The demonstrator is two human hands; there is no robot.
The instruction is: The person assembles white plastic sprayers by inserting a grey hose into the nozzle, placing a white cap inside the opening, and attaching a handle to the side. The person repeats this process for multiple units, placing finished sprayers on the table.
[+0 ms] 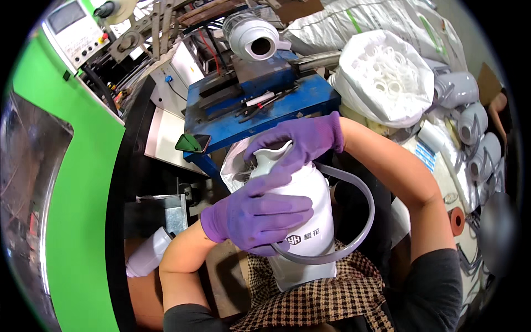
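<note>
A white plastic jug with a grey loop handle stands tilted on my lap, against a checked apron. Purple gloves cover both hands. My left hand is spread across the jug's left side, steadying it near the handle's lower end. At the top, my right hand curls over the neck and grips the rim beside the spout. Some of the right fingertips are hidden behind the neck.
Ahead is a blue bench with pens and tools, a phone and another jug body. A sack of white rings and several grey jugs are at right. A green machine stands left, near a pale jug.
</note>
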